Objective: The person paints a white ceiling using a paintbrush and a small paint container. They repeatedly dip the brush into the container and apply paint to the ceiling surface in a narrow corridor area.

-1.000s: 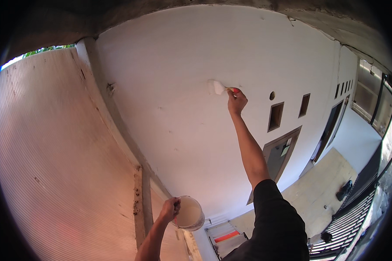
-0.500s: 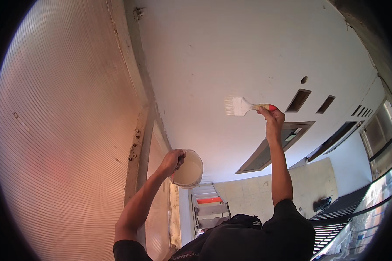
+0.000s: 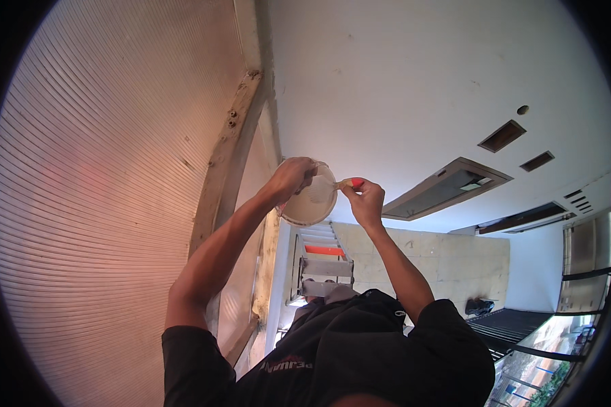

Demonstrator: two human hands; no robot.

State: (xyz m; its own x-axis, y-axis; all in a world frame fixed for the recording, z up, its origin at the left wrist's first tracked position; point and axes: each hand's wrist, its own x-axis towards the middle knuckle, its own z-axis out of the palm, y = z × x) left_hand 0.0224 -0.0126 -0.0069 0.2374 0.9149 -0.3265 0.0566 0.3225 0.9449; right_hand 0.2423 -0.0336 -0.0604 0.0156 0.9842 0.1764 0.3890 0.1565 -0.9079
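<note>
My left hand is closed on the rim of a round, pale paint bucket, close to the metal beam. Off-white paint shows inside the bucket. My right hand grips the wooden, red-tipped handle of a paintbrush at the bucket's right rim. The brush head reaches into the bucket and its bristles are hard to make out there. Behind both hands stands a white wall.
Ribbed translucent sheeting and a metal beam run along the left. Below me is a metal stepladder on a tiled floor. A framed window and small vents are in the wall. Black railing stands at lower right.
The brush has come away from in front of the wall, down and left into the bucket, with my right hand. My left hand and the bucket appear higher in view, and the view has shifted.
</note>
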